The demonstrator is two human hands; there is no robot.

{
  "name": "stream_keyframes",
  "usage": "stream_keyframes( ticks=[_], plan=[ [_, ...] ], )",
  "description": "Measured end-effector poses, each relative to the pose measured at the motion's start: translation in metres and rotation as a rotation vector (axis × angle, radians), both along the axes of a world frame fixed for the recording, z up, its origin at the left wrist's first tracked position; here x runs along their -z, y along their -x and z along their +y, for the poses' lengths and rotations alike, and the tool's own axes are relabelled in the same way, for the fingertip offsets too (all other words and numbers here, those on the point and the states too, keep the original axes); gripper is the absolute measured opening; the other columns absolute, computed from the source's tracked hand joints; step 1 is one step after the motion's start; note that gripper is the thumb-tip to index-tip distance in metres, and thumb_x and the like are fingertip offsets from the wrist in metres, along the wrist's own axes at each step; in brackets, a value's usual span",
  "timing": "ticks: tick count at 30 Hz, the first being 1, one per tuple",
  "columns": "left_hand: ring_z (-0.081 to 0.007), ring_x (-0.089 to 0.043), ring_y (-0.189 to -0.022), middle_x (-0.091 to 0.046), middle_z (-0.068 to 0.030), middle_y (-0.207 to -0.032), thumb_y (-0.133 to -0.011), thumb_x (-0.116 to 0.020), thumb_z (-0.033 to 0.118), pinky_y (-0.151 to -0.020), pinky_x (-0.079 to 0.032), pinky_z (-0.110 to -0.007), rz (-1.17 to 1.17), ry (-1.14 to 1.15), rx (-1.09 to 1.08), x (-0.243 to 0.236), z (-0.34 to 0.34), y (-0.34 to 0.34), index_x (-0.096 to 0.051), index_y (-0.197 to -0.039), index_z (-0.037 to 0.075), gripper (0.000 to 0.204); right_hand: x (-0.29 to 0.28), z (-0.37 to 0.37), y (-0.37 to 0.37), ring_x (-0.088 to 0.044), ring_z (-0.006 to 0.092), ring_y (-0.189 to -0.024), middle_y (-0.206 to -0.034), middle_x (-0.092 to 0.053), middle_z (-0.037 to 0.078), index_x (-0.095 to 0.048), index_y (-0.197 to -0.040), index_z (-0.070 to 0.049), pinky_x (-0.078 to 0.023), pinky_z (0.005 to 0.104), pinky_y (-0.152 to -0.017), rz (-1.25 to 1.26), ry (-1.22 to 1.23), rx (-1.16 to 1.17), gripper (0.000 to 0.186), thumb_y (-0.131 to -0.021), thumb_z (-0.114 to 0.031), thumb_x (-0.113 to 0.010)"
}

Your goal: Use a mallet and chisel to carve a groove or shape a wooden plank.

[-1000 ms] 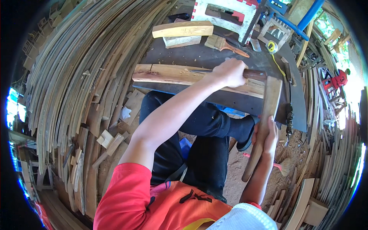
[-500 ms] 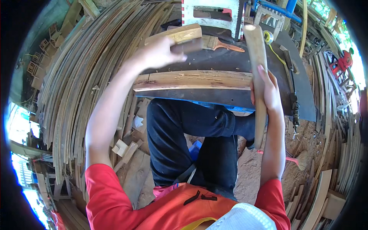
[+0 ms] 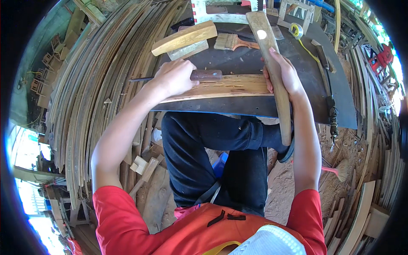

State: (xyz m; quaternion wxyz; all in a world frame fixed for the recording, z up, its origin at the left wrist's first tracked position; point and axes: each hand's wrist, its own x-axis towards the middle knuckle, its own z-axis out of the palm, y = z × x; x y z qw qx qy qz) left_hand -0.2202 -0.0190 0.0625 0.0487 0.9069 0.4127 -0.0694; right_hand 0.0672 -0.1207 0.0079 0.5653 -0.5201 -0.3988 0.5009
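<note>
A chisel (image 3: 206, 75) with a dark wooden handle lies in the grip of my left hand (image 3: 176, 77), its thin blade showing past the wrist to the left. That hand is closed over the left part of a long plank (image 3: 233, 86) with rough gouges along its face. My right hand (image 3: 287, 75) is wrapped round a long, club-like piece of wood (image 3: 272, 53), tilted across the plank's right end. Some of its fingertips show at the left side of the club, near the plank.
On the dark table (image 3: 242, 63) lie a wooden block (image 3: 185, 37), a sharpening-stone-like grey block (image 3: 187, 49), a paintbrush (image 3: 238, 42) and a tape measure (image 3: 296, 29). A white stool-like frame (image 3: 225, 17) stands behind. Long strips of wood (image 3: 85, 97) are stacked at left.
My left hand has come down and nearer, onto the plank, with the chisel. The club in my right hand has tilted, its upper end moving left.
</note>
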Motion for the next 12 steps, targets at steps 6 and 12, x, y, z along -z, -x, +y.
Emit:
stream_keyframes(
  ticks=[6,12],
  plan=[
    [-0.0367,-0.071,-0.093,-0.072,-0.0266,-0.096,-0.088,-0.076,0.026,-0.085,-0.054,-0.044,0.085,0.113,0.027,0.005,0.027,-0.008,-0.072,-0.103,-0.006,0.036,0.0,0.003,-0.001,-0.052,0.0171,-0.042,-0.065,-0.055,0.008,-0.054,-0.108,0.003,-0.043,0.0322,-0.038,-0.025,0.002,-0.009,0.058,-0.101,-0.055,-0.053],
    [-0.0358,-0.072,-0.086,-0.071,-0.0284,-0.095,-0.086,-0.076,0.027,-0.08,-0.055,-0.043,0.099,0.244,0.049,0.002,0.045,-0.005,-0.071,-0.104,-0.009,0.04,0.003,0.006,-0.007,-0.055,0.018,-0.043,-0.065,-0.057,0.008,-0.055,-0.112,0.002,-0.045,0.0321,-0.039,-0.008,-0.023,-0.023,0.058,-0.1,-0.055,-0.054]
  ],
)
